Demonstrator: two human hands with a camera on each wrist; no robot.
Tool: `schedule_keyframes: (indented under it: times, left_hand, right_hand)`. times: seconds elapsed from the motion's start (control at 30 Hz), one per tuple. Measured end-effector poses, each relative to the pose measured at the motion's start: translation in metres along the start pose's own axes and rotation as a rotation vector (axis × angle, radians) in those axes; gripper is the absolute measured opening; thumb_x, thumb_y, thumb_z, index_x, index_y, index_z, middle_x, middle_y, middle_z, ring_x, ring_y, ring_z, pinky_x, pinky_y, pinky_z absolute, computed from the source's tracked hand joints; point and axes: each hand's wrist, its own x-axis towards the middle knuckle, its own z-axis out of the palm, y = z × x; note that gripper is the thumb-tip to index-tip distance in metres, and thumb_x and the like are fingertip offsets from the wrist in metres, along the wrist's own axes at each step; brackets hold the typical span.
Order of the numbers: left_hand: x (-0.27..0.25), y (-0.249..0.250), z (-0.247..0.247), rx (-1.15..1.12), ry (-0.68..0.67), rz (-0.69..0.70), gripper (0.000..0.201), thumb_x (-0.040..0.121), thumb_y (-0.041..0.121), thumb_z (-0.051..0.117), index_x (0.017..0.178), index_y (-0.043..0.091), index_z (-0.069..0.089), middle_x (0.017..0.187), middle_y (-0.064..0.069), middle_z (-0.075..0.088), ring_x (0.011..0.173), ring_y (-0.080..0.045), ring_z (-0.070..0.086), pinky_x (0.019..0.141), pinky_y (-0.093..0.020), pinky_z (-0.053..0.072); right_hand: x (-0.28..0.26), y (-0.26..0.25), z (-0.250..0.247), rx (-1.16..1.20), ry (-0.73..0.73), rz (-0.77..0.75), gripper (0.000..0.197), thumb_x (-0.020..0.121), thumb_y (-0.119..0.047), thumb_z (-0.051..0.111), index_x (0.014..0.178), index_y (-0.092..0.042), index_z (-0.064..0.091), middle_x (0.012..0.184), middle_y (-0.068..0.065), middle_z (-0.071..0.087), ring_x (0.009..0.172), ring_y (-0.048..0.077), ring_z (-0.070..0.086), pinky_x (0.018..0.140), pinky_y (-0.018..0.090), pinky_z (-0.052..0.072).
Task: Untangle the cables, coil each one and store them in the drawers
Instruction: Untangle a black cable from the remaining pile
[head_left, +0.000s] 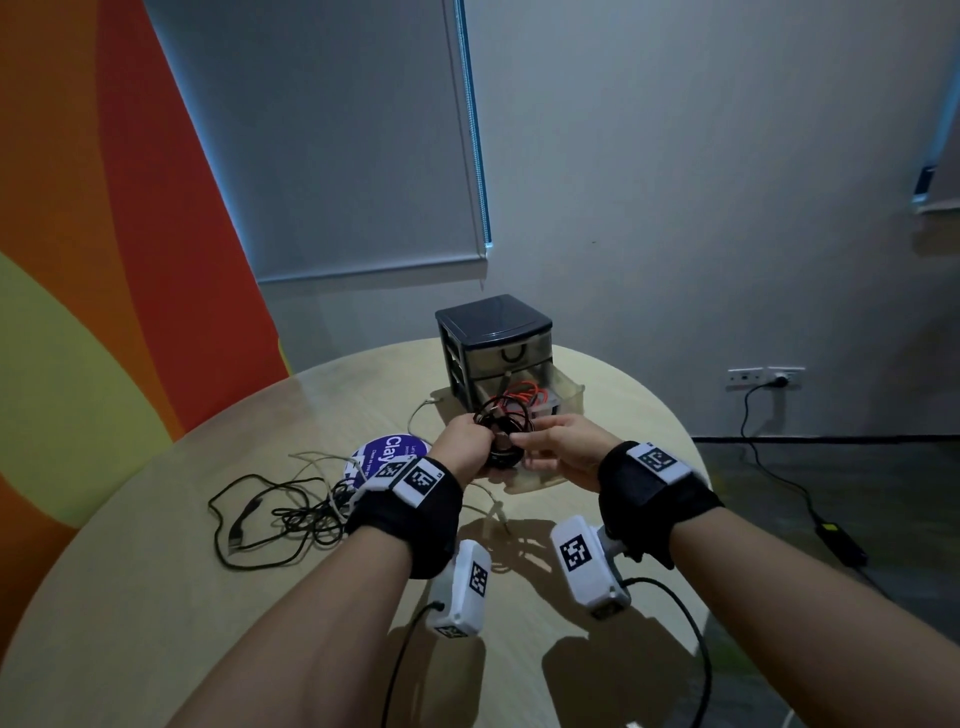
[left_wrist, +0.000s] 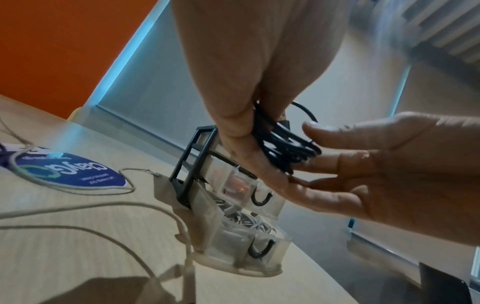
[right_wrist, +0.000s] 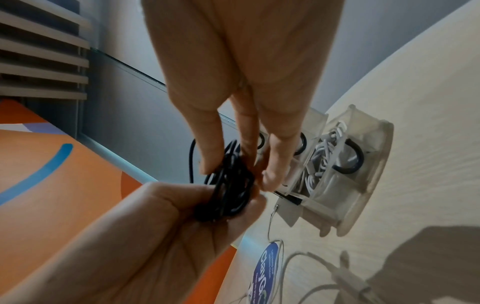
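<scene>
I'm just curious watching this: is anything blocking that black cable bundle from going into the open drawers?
Nothing visible does. The left hand grips the black coil, the right hand touches it, just in front of the pulled-out middle drawer, which holds an orange cable, and bottom drawer, which holds white cables.

Dim, bluish room light, soft shadows on the table (head_left: 156, 597), wide-angle warp at edges, blurry wrist views.

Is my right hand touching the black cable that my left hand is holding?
Touching. The right wrist view shows fingertips of the right hand against loops of the black cable, which the left hand grips.
</scene>
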Motion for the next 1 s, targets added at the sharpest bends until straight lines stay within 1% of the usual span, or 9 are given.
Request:
schedule_keyframes:
  times: [0.07, 0.17, 0.3, 0.47, 0.63, 0.73, 0.87, 0.93, 1.0]
  left_hand:
    - [0.006, 0.000, 0.001, 0.035, -0.002, 0.023, 0.031, 0.092, -0.008, 0.031, 0.088, 0.006, 0.059, 0.086, -0.021, 0.060, 0.072, -0.034, 0.060, 0.079, -0.052, 0.051]
    - [0.015, 0.000, 0.005, 0.048, -0.008, 0.040, 0.033, 0.090, -0.005, 0.036, 0.114, 0.004, 0.057, 0.108, -0.026, 0.062, 0.093, -0.042, 0.063, 0.087, -0.054, 0.051]
    - [0.026, 0.002, 0.009, 0.045, -0.048, 0.074, 0.040, 0.088, -0.008, 0.036, 0.121, 0.003, 0.055, 0.113, -0.024, 0.061, 0.108, -0.038, 0.058, 0.096, -0.048, 0.047]
    - [0.032, 0.009, 0.006, 0.015, -0.091, 0.052, 0.040, 0.084, -0.020, 0.028, 0.103, 0.004, 0.054, 0.085, -0.013, 0.057, 0.083, -0.026, 0.054, 0.071, -0.029, 0.043]
    - [0.044, 0.009, 0.000, -0.038, -0.137, -0.005, 0.036, 0.086, -0.020, 0.031, 0.088, 0.005, 0.057, 0.088, -0.012, 0.057, 0.080, -0.022, 0.055, 0.071, -0.027, 0.044]
    - [0.048, 0.014, -0.001, -0.056, -0.181, 0.009, 0.019, 0.094, -0.007, 0.042, 0.100, 0.001, 0.058, 0.088, -0.011, 0.062, 0.077, -0.018, 0.061, 0.069, -0.024, 0.050]
    - [0.056, 0.023, -0.003, 0.024, -0.194, 0.002, 0.015, 0.098, 0.015, 0.047, 0.102, 0.007, 0.058, 0.080, -0.007, 0.063, 0.051, -0.009, 0.061, 0.043, -0.015, 0.041]
    - [0.064, 0.029, -0.003, 0.015, -0.183, 0.006, 0.019, 0.098, 0.022, 0.047, 0.099, 0.008, 0.061, 0.081, -0.009, 0.064, 0.057, -0.014, 0.057, 0.043, -0.017, 0.041]
    - [0.071, 0.037, 0.000, 0.011, -0.165, 0.009, 0.025, 0.098, 0.028, 0.047, 0.098, 0.011, 0.064, 0.086, -0.010, 0.066, 0.069, -0.019, 0.060, 0.054, -0.023, 0.049]
  right_hand:
    - [0.001, -0.002, 0.000, -0.033, 0.002, 0.012, 0.033, 0.084, 0.004, 0.061, 0.116, 0.008, 0.057, 0.109, 0.022, 0.060, 0.092, 0.025, 0.058, 0.077, 0.028, 0.051]
    - [0.007, -0.003, -0.001, -0.038, 0.065, -0.025, 0.035, 0.084, 0.007, 0.060, 0.119, 0.009, 0.056, 0.115, 0.026, 0.060, 0.102, 0.033, 0.060, 0.077, 0.029, 0.052]
    - [0.015, -0.005, -0.006, 0.005, 0.107, -0.050, 0.037, 0.083, 0.012, 0.058, 0.120, 0.013, 0.055, 0.102, 0.022, 0.061, 0.091, 0.032, 0.060, 0.079, 0.033, 0.052]
    - [0.018, -0.008, -0.015, 0.084, 0.045, -0.044, 0.032, 0.084, 0.012, 0.056, 0.115, 0.007, 0.058, 0.081, 0.008, 0.062, 0.066, 0.013, 0.062, 0.051, 0.015, 0.050]
    - [0.023, -0.014, -0.022, 0.110, 0.020, -0.046, 0.032, 0.084, 0.011, 0.055, 0.116, 0.007, 0.058, 0.084, 0.009, 0.063, 0.071, 0.016, 0.061, 0.051, 0.016, 0.051]
    - [0.030, -0.020, -0.027, 0.151, 0.067, -0.058, 0.035, 0.083, 0.013, 0.056, 0.118, 0.010, 0.057, 0.086, 0.013, 0.065, 0.066, 0.016, 0.066, 0.053, 0.020, 0.055]
    - [0.039, -0.032, -0.034, 0.097, 0.107, -0.082, 0.034, 0.082, 0.013, 0.057, 0.116, 0.012, 0.057, 0.081, 0.012, 0.063, 0.066, 0.018, 0.063, 0.055, 0.020, 0.057]
    - [0.043, -0.040, -0.036, 0.033, 0.110, -0.094, 0.033, 0.084, 0.012, 0.057, 0.117, 0.012, 0.057, 0.077, 0.010, 0.064, 0.065, 0.017, 0.063, 0.054, 0.019, 0.056]
    - [0.048, -0.047, -0.038, 0.000, 0.121, -0.102, 0.031, 0.085, 0.013, 0.055, 0.116, 0.014, 0.056, 0.072, 0.009, 0.065, 0.054, 0.012, 0.066, 0.048, 0.019, 0.054]
